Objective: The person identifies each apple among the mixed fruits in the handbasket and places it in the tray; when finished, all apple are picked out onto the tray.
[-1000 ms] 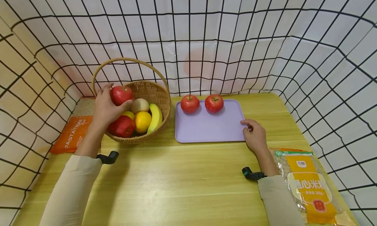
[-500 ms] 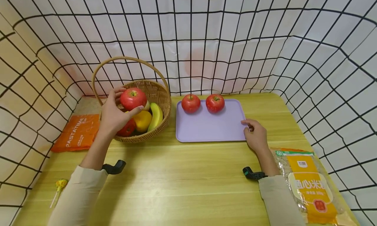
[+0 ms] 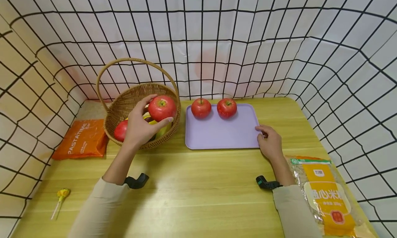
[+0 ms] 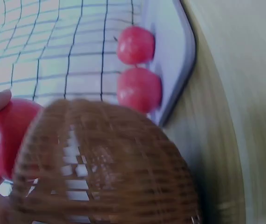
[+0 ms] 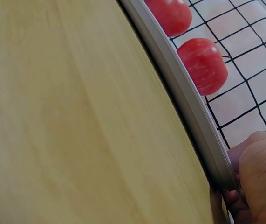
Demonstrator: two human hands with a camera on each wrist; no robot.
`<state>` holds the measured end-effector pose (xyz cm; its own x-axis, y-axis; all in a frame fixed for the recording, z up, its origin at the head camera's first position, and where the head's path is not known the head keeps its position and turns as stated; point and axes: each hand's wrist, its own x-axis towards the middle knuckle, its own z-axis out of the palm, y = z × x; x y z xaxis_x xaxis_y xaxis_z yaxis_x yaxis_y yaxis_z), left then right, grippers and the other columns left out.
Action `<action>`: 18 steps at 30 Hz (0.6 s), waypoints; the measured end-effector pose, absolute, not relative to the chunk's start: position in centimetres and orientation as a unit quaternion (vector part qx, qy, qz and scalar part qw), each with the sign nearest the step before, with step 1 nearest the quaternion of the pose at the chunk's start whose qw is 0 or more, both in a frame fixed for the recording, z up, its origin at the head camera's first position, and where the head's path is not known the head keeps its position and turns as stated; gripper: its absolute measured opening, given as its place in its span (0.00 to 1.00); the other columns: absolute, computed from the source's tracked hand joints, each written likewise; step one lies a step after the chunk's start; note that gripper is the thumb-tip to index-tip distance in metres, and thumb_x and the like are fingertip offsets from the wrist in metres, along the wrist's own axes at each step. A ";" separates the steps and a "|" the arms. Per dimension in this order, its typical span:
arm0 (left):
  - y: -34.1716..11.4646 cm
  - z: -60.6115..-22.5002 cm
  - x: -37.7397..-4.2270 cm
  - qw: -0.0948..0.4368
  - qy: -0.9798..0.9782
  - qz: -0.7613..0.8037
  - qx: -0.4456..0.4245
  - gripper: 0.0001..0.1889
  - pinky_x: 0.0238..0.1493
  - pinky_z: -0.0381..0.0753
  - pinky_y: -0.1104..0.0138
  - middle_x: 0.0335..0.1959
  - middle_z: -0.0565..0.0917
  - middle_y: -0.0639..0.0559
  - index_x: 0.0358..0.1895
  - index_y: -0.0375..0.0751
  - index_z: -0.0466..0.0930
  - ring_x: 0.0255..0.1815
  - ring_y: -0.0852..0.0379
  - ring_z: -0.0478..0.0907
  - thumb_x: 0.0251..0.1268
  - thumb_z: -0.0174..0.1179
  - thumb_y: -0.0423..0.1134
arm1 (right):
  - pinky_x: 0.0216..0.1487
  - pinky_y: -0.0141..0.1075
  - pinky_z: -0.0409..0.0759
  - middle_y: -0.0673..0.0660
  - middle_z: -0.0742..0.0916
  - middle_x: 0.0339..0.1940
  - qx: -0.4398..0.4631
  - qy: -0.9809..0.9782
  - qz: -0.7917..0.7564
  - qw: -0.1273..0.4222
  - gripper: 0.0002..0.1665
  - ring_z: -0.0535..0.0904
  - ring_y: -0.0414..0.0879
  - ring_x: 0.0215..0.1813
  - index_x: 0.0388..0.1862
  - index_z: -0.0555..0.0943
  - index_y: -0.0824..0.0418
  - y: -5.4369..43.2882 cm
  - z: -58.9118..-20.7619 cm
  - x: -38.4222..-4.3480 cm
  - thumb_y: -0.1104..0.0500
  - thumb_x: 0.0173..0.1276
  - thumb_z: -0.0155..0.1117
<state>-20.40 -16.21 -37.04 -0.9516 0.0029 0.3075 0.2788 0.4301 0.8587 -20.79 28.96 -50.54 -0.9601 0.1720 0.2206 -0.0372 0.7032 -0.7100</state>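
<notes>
My left hand [image 3: 141, 122] grips a red apple [image 3: 162, 108] between thumb and fingers, over the right side of the wicker basket [image 3: 116, 112]. In the left wrist view the held apple [image 4: 11, 135] shows beside the basket's woven wall [image 4: 109, 163]. Inside the basket lie another red apple [image 3: 121, 130] and yellow fruit, largely hidden by the hand. My right hand [image 3: 270, 143] pinches the right edge of the lilac tray [image 3: 221, 134]; in the right wrist view the fingers wrap that rim [image 5: 202, 135]. Two red apples, one left [image 3: 201, 108] and one right [image 3: 227, 108], sit along the tray's back.
The basket's tall handle [image 3: 136, 60] arches above it. An orange pasta bag [image 3: 82, 139] lies left of the basket, and a yellow lollipop [image 3: 63, 194] lies nearer the front. At the right is a clear and yellow food bag [image 3: 325, 196]. Black wire mesh surrounds the table's back and sides.
My left hand has lifted the apple from the basket's left part and carried it rightward across the basket. The lollipop came into view from behind the sleeve. My right hand stays on the tray.
</notes>
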 end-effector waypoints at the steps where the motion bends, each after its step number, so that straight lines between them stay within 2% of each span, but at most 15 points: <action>1: -15.8 -37.0 -20.3 0.130 -0.834 -0.528 -0.089 0.43 0.51 0.88 0.49 0.65 0.77 0.52 0.72 0.55 0.73 0.57 0.50 0.82 0.49 0.82 0.51 | 0.47 0.29 0.70 0.65 0.83 0.66 -0.036 -0.913 0.383 0.136 0.20 0.78 0.53 0.50 0.59 0.85 0.65 29.0 -50.5 -20.8 0.67 0.73 0.55; 6: -13.7 -36.7 -19.9 0.115 -0.822 -0.544 -0.125 0.43 0.50 0.89 0.51 0.63 0.79 0.53 0.72 0.58 0.73 0.54 0.50 0.84 0.48 0.82 0.52 | 0.45 0.28 0.70 0.66 0.83 0.65 -0.032 -0.912 0.385 0.140 0.20 0.77 0.52 0.49 0.59 0.85 0.66 29.0 -50.2 -20.7 0.68 0.72 0.55; 13: -9.9 -37.2 -20.3 0.083 -0.817 -0.543 -0.174 0.46 0.53 0.88 0.62 0.70 0.77 0.52 0.77 0.51 0.66 0.60 0.54 0.82 0.54 0.79 0.52 | 0.45 0.26 0.69 0.65 0.83 0.65 -0.037 -0.910 0.391 0.135 0.20 0.76 0.51 0.49 0.60 0.84 0.66 28.9 -50.3 -20.7 0.67 0.73 0.55; 18: -7.3 -38.4 -20.7 0.057 -0.813 -0.544 -0.201 0.46 0.54 0.88 0.61 0.71 0.74 0.48 0.78 0.49 0.64 0.62 0.52 0.81 0.57 0.78 0.48 | 0.45 0.28 0.69 0.65 0.83 0.65 -0.036 -0.909 0.392 0.136 0.20 0.76 0.51 0.48 0.59 0.85 0.66 28.8 -50.1 -20.5 0.67 0.72 0.55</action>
<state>-20.74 -7.30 -38.42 -0.9128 0.2647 0.3109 0.3884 0.3279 0.8612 -20.53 28.76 -50.14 -0.9603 0.1730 0.2191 -0.0407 0.6897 -0.7230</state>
